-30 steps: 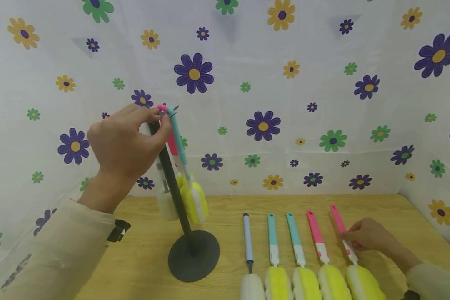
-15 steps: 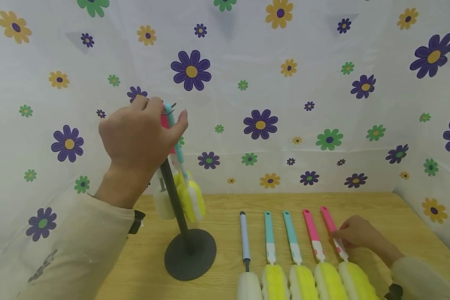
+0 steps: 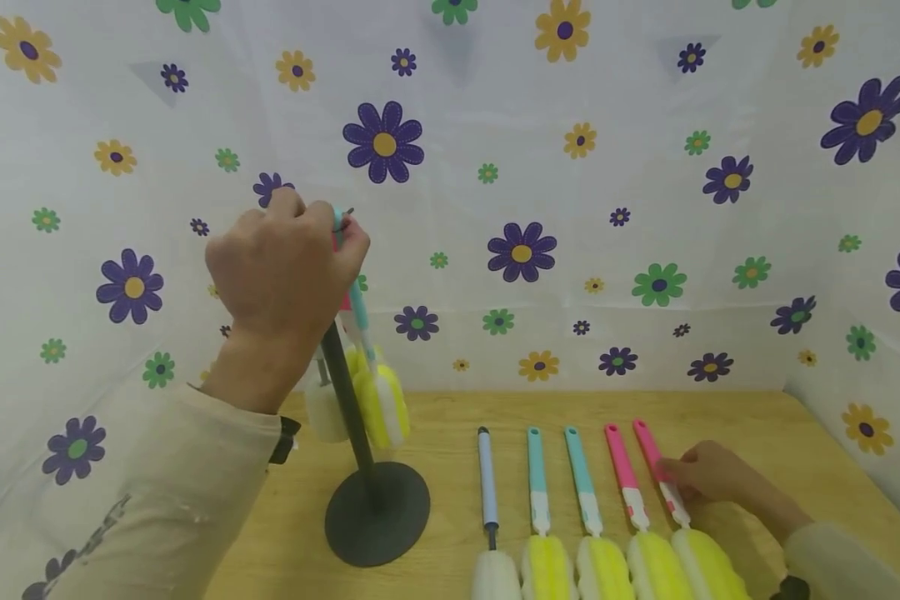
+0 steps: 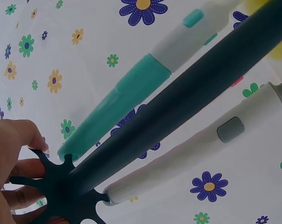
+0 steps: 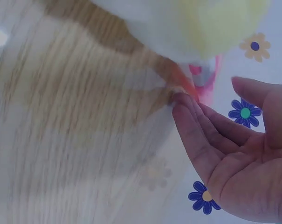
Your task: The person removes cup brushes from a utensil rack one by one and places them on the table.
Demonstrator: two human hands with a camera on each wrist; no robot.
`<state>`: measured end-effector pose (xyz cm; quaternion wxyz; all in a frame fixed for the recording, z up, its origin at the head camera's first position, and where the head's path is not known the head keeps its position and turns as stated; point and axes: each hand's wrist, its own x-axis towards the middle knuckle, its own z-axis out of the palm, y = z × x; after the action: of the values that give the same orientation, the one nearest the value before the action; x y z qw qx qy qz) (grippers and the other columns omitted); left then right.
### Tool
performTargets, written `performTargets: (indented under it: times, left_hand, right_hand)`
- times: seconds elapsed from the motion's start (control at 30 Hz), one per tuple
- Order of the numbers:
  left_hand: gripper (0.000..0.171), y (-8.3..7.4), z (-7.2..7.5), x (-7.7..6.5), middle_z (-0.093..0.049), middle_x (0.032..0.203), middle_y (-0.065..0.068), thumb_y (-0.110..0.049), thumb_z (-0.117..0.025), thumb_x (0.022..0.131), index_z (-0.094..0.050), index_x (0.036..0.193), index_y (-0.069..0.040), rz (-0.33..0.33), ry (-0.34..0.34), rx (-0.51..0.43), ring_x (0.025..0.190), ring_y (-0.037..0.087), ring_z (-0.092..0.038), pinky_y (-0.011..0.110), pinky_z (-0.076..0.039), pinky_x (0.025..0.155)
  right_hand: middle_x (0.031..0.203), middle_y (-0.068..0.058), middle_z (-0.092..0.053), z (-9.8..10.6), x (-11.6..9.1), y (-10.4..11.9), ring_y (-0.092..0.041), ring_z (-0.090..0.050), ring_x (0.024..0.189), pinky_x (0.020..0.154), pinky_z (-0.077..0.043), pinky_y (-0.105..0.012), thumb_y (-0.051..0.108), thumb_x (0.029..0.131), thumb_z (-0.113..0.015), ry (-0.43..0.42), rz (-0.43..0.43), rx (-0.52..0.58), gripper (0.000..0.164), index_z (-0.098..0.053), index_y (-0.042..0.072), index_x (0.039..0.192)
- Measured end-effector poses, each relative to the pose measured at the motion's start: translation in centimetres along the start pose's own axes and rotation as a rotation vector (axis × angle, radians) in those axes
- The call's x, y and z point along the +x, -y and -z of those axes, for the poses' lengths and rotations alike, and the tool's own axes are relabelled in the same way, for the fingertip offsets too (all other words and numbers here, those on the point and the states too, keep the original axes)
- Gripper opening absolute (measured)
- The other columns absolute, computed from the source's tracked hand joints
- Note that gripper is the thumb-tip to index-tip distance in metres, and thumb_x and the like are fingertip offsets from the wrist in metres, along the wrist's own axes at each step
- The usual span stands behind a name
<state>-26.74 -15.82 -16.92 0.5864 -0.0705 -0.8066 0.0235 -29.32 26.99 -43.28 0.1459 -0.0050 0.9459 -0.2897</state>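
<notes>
My left hand (image 3: pixel 281 267) grips the top of a black stand (image 3: pixel 352 400). In the left wrist view its fingers reach under the prongs of the star-shaped hook plate (image 4: pixel 61 186). From the hooks hang a teal-handled bottle brush (image 4: pixel 122 102), a white-handled bottle brush (image 4: pixel 187 149) and a yellow-headed one partly hidden. My right hand (image 3: pixel 720 479) touches the pink handle of the rightmost bottle brush (image 3: pixel 652 454) on the table. In the right wrist view its fingers (image 5: pixel 196 135) are fairly straight, with the thumb apart.
Left of that brush lie another pink-handled brush (image 3: pixel 621 458), two teal-handled ones (image 3: pixel 583 462) and a blue-handled one (image 3: pixel 487 479) in a row on the wooden table (image 3: pixel 450 425). The stand's round base (image 3: pixel 378 517) is to their left. A flowered cloth (image 3: pixel 450 200) backs the table.
My left hand has gone from pinching at a pink handle's end on a hook to gripping the stand's top. The rightmost brush has slid slightly left with my right hand, towards its neighbour.
</notes>
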Motion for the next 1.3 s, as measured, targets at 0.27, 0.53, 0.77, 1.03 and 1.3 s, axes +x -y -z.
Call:
performTargets:
  times: [0.27,0.53,0.77,1.03,1.3]
  left_hand:
    - [0.035,0.0,0.2,0.1,-0.042,0.051,0.008,-0.028,-0.051,0.081,-0.058,0.059,-0.002,0.014,0.012,-0.023,0.039,0.022,-0.031,0.033,-0.024,0.037]
    - [0.031,0.1,0.0,-0.2,-0.044,0.051,0.008,-0.028,-0.057,0.078,-0.063,0.063,-0.002,0.009,-0.011,-0.075,0.039,0.021,-0.032,0.034,-0.025,0.036]
    - [0.03,0.5,0.0,-0.2,-0.047,0.05,0.007,-0.027,-0.054,0.076,-0.065,0.064,-0.002,-0.013,-0.036,-0.163,0.038,0.019,-0.032,0.031,-0.022,0.037]
    - [0.026,1.3,-0.5,-0.4,-0.057,0.057,0.008,-0.024,-0.057,0.072,-0.064,0.061,-0.002,0.013,-0.092,-0.37,0.046,0.02,-0.046,0.033,-0.025,0.04]
    - [0.023,2.8,-0.8,-0.4,-0.063,0.065,0.009,-0.023,-0.061,0.07,-0.07,0.071,-0.001,0.034,-0.079,-0.482,0.058,0.022,-0.057,0.035,-0.034,0.047]
  right_hand:
    - [0.087,-0.014,-0.064,2.2,-0.8,1.6,-0.024,-0.062,0.077,0.066,-0.05,-0.035,0.039,0.089,-0.045,-0.152,0.134,0.155,0.055,-0.055,-0.012,0.106]
    - [0.085,-0.005,-0.064,3.1,-1.5,6.0,-0.019,-0.063,0.078,0.07,-0.049,-0.039,0.049,0.087,-0.044,-0.288,0.213,0.13,0.054,-0.059,0.001,0.106]
    - [0.08,-0.004,-0.063,2.5,-2.4,9.5,-0.014,-0.061,0.071,0.066,-0.05,-0.033,0.04,0.088,-0.049,-0.349,0.316,0.195,0.038,-0.062,0.006,0.097]
    - [0.078,-0.005,-0.062,1.8,-2.1,11.9,-0.014,-0.061,0.07,0.064,-0.05,-0.025,0.035,0.088,-0.05,-0.356,0.413,0.29,0.032,-0.062,0.006,0.094]
    - [0.075,-0.005,-0.062,1.1,-1.5,15.6,-0.017,-0.06,0.066,0.065,-0.051,-0.032,0.035,0.088,-0.051,-0.36,0.514,0.397,0.029,-0.062,0.008,0.091]
